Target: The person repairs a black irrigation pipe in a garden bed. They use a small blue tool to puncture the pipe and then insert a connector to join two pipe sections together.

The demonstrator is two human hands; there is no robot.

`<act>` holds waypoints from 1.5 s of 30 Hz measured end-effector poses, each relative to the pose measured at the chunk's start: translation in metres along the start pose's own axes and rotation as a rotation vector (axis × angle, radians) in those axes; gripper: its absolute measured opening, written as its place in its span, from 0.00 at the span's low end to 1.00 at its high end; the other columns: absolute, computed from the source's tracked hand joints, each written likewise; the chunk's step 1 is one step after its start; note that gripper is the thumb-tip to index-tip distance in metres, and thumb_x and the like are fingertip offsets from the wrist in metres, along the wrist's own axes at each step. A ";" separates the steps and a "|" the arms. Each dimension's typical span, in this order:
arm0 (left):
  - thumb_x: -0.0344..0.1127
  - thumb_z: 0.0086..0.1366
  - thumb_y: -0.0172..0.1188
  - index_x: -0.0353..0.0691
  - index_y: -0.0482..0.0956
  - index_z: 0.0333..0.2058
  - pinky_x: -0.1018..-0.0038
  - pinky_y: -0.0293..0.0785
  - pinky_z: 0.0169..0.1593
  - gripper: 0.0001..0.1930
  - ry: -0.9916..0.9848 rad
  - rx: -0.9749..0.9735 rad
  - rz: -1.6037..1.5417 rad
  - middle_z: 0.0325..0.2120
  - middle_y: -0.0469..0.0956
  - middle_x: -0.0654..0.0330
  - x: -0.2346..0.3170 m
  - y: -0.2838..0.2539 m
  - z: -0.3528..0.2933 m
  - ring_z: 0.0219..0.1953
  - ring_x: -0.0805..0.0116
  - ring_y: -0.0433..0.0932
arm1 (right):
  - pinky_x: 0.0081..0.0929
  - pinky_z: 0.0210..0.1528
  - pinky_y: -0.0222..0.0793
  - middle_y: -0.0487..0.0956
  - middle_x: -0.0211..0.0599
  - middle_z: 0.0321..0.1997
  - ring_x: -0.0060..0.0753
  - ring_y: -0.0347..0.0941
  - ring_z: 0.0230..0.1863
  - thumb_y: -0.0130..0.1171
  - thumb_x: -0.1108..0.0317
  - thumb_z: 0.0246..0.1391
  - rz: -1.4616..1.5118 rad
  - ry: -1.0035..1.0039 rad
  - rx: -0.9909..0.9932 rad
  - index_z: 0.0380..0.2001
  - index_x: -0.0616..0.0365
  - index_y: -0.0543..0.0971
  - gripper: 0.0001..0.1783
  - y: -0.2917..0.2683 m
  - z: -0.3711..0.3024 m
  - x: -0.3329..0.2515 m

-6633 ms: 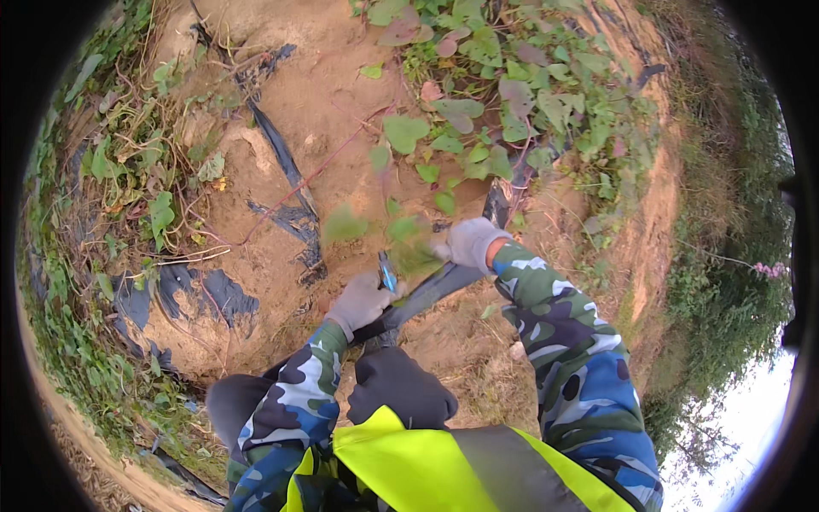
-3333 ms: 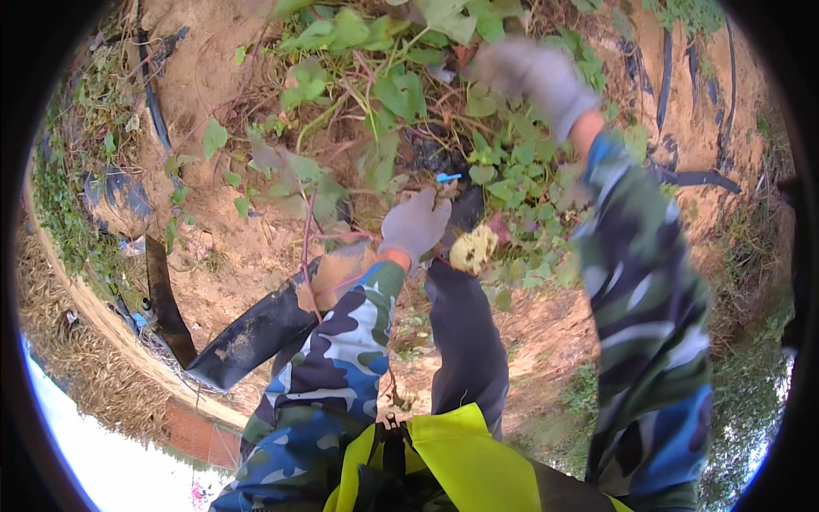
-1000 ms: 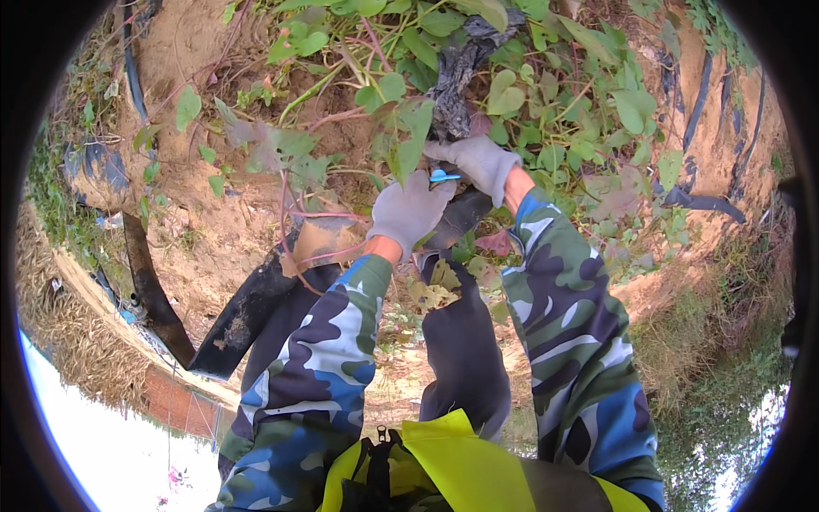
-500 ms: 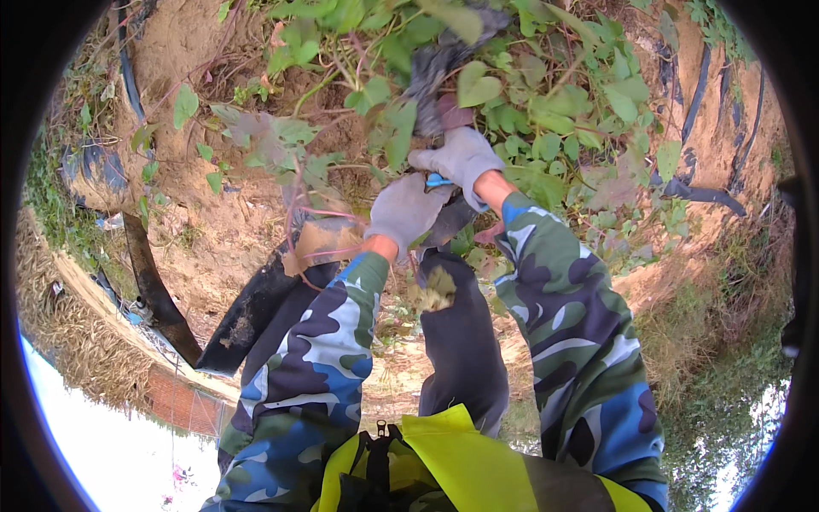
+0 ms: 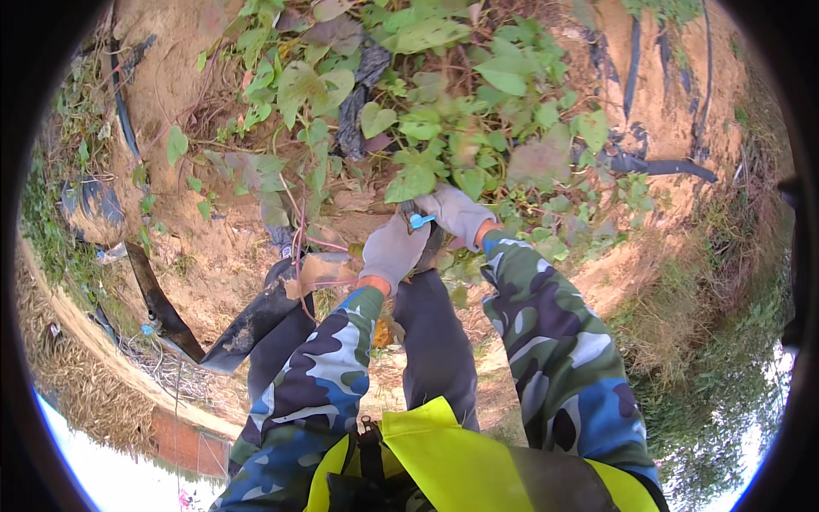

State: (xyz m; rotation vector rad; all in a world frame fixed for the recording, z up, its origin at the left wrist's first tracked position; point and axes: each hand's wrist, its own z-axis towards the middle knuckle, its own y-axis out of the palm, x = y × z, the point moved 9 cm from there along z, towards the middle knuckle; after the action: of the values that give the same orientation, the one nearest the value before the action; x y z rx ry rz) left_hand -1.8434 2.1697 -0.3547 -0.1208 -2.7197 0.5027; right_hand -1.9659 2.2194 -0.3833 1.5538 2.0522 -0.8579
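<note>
My two gloved hands meet low at the near edge of a bed of leafy vines (image 5: 444, 111). My left hand (image 5: 395, 252), in a grey glove, is closed with its fingertips against a small blue fitting (image 5: 420, 221). Beside it my right hand (image 5: 459, 213), also gloved, curls its fingers in from the right, partly under a green leaf (image 5: 411, 181). What its fingers grip is hidden. A crumpled strip of black plastic film (image 5: 351, 111) lies among the leaves beyond the hands.
A flat black hose (image 5: 158, 299) bends along the left toward my legs, with another blue fitting (image 5: 147, 329) near it. Reddish vine stems (image 5: 299, 243) hang left of my left hand. Black strips (image 5: 657, 165) lie on sandy soil at the right.
Both hands have come nearer to me and slightly left, with the blue fitting between them. The vines appear lower and further left, and more of the blue fitting shows.
</note>
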 end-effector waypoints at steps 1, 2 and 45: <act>0.60 0.63 0.54 0.35 0.78 0.37 0.49 0.76 0.45 0.28 0.002 -0.002 0.011 0.34 0.82 0.37 0.004 0.005 -0.007 0.40 0.37 0.81 | 0.46 0.56 0.68 0.81 0.52 0.47 0.63 0.73 0.53 0.46 0.45 0.63 -0.052 0.030 0.004 0.52 0.53 0.77 0.27 0.004 -0.010 0.007; 0.60 0.63 0.54 0.34 0.78 0.37 0.49 0.76 0.45 0.28 0.002 0.003 0.037 0.34 0.82 0.37 0.011 0.011 -0.014 0.40 0.37 0.82 | 0.46 0.58 0.68 0.81 0.51 0.46 0.61 0.73 0.54 0.46 0.49 0.64 -0.095 0.071 0.012 0.50 0.49 0.79 0.22 0.007 -0.019 0.017; 0.48 0.59 0.69 0.36 0.69 0.19 0.52 0.66 0.23 0.24 0.340 0.463 0.329 0.14 0.70 0.47 0.204 0.165 -0.389 0.19 0.42 0.74 | 0.37 0.34 0.77 0.82 0.44 0.32 0.42 0.78 0.28 0.55 0.30 0.55 1.829 0.504 -0.027 0.41 0.58 0.80 0.38 0.081 -0.356 0.125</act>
State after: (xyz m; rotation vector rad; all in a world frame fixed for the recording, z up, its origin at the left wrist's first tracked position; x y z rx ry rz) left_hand -1.8847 2.4820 -0.0065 -0.4848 -2.1961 1.0819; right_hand -1.9127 2.5687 -0.2281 2.6908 0.1155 0.3217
